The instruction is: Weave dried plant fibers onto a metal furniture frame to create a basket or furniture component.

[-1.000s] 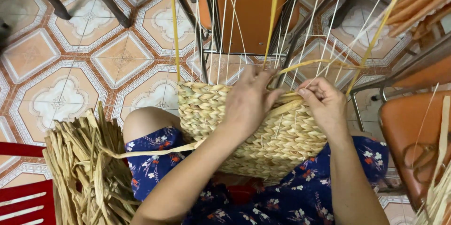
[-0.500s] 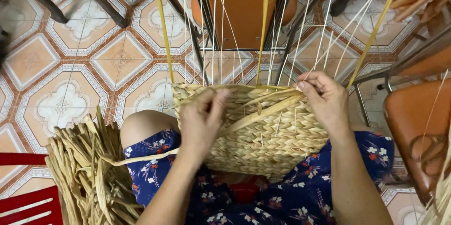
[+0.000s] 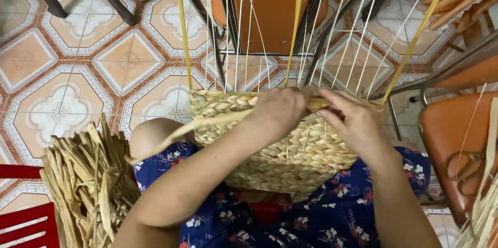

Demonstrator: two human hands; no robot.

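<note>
A half-woven straw basket [image 3: 290,154] rests on my lap, over a blue flowered dress. Thin pale and yellow upright strands [image 3: 244,35] rise from its top rim. My left hand [image 3: 277,110] lies on the rim near the middle, fingers curled over a flat straw strand [image 3: 181,130] that trails down to the left across my knee. My right hand [image 3: 353,121] grips the weave at the rim just to the right, its fingers pinching the straw beside the left hand.
A bundle of dried straw [image 3: 88,186] stands at the lower left next to a red plastic seat [image 3: 23,217]. An orange chair [image 3: 270,9] with metal legs stands ahead, another orange seat [image 3: 456,139] at the right. Patterned floor tiles lie beyond.
My left hand has moved right along the rim to meet the right hand, pulling the straw strand across the front of the basket. The right hand has dropped slightly onto the weave.
</note>
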